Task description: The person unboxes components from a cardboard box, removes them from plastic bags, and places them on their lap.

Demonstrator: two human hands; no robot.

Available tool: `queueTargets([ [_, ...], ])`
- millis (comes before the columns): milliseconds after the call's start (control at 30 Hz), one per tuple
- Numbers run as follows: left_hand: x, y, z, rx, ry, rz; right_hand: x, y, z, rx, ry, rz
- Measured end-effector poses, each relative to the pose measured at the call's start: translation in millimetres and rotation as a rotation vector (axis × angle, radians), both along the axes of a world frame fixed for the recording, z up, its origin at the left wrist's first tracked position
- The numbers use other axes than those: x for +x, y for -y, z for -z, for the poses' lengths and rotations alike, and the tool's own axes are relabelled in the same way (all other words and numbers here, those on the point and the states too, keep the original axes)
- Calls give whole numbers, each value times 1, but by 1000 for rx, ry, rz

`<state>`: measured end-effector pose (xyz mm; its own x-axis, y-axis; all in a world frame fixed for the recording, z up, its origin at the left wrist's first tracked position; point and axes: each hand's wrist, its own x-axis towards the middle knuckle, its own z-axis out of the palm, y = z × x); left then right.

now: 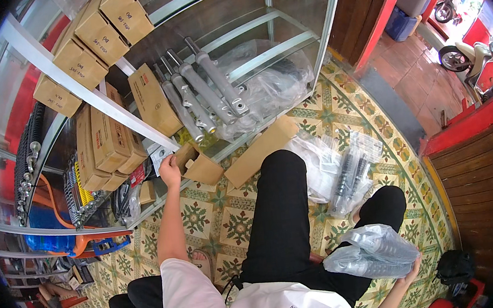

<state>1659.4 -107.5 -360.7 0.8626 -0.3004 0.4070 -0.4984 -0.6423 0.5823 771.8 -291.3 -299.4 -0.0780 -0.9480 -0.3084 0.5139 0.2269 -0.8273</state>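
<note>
My left hand (pixel 169 171) reaches up to the lower shelf of a glass display cabinet (pixel 284 49) and grips the edge of an open brown cardboard box (pixel 203 169). My right hand (pixel 411 270) holds a clear plastic bag with metal parts inside (pixel 370 252) beside my right knee. I crouch in black trousers and a white shirt on a patterned tile floor (pixel 217 216).
Several grey metal fork tubes (pixel 205 95) and brown cartons (pixel 105 138) fill the cabinet shelves. More bagged parts (pixel 349 174) and a flat carton (pixel 261 151) lie on the floor ahead. Coil springs (pixel 25 169) hang at left. Scooters (pixel 466 58) stand outside, and a black bag (pixel 454 266) sits at right.
</note>
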Motion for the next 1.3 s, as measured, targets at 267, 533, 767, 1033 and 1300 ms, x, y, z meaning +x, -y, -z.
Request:
queueTargets([
  [267,6,-2,-1,21,-45,-5,-8,0,6,3,-3,-15],
  [533,-52,22,-17,91,18,-219,-4,-3,2,17,-24,20],
  [767,-150,48,17,230,424,180,-9,-1,6,77,-11,12],
  [1033,-164,97,114,493,-4,351,10,3,-24,123,-122,61],
  [1300,-84,33,115,503,113,789,-8,-4,-15,151,-75,106],
])
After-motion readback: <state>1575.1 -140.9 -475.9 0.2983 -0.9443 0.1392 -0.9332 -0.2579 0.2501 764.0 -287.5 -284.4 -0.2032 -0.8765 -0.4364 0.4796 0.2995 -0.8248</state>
